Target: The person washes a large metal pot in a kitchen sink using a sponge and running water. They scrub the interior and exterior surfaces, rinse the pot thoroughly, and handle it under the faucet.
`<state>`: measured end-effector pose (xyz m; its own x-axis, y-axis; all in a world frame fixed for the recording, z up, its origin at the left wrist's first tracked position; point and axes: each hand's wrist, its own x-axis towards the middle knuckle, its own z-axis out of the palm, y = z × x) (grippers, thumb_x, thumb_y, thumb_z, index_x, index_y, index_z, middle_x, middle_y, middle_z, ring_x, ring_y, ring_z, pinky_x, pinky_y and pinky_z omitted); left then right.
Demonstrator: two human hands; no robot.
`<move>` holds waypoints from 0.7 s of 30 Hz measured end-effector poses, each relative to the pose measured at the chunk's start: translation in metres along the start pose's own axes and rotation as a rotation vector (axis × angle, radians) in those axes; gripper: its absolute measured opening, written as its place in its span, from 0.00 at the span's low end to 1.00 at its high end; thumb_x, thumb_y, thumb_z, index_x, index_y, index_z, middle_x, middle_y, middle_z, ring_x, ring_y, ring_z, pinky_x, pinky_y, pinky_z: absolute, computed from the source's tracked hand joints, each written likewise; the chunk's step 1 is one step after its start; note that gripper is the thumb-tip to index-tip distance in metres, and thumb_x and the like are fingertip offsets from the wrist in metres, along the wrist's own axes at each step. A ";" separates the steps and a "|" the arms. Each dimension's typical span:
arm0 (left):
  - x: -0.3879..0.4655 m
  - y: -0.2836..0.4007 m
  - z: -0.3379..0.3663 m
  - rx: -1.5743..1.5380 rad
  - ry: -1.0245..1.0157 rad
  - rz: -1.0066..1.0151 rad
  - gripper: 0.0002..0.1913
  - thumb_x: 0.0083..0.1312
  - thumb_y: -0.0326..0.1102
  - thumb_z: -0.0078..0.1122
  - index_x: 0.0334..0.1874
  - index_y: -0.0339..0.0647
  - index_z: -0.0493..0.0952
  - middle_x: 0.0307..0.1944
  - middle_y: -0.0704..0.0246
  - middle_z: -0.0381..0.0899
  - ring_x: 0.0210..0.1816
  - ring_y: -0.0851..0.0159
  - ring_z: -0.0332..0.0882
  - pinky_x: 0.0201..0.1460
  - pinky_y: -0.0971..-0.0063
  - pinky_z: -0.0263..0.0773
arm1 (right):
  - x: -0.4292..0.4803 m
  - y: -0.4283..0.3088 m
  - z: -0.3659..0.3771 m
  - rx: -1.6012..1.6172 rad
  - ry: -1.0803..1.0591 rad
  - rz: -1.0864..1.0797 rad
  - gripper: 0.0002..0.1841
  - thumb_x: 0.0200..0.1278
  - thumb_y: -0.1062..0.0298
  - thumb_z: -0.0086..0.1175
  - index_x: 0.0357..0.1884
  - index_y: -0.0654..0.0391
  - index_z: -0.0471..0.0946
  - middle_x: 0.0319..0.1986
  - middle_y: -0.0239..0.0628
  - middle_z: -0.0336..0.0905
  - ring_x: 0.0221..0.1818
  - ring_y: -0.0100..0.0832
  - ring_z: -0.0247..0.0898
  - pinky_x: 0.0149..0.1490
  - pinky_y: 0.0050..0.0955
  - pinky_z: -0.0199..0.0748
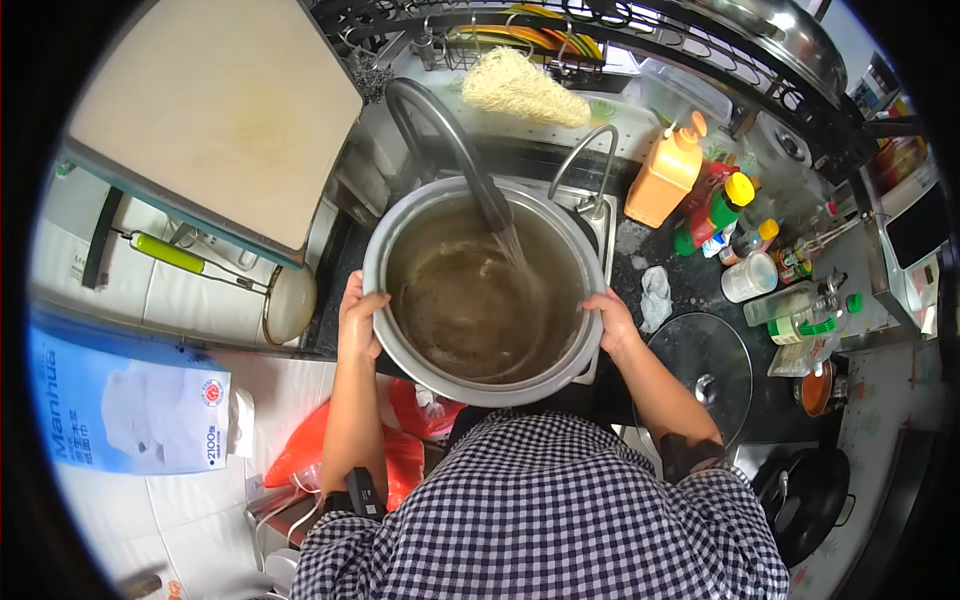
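A large round metal pot [487, 394] is held level over the sink [609, 225]. My left hand [362, 315] grips its rim on the left, the thumb over the edge. On the right side my right hand [611, 322] holds the rim in the same way. From a dark, curved faucet [469, 150], water runs into the pot, and its surface ripples over a brownish bottom. A thin metal spout [600, 135] arches just behind the pot's right side.
An orange pump bottle [666, 176], a green bottle with a yellow cap [709, 217] and a crumpled cloth [655, 298] are on the right counter. A glass lid [701, 360] lies by my right forearm. A loofah [525, 90] hangs behind; a black wok [806, 502] stands lower right.
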<state>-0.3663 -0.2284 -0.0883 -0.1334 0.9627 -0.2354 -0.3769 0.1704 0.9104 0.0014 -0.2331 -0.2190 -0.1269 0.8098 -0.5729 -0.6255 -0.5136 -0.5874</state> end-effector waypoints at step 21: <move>0.050 0.041 0.080 0.213 -0.128 0.020 0.12 0.41 0.13 0.46 0.24 0.41 0.66 0.30 0.73 0.74 0.34 0.75 0.71 0.37 0.86 0.63 | 0.120 0.042 0.066 -2.201 -1.066 -0.722 0.29 0.68 0.41 0.36 0.64 0.48 0.65 0.63 0.38 0.63 0.66 0.34 0.55 0.67 0.34 0.54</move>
<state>-0.3149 -0.1566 -0.0352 -0.0170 0.9827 -0.1843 -0.1715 0.1787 0.9688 -0.0915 -0.1388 -0.2746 -0.9058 0.3672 -0.2116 0.4192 0.8495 -0.3204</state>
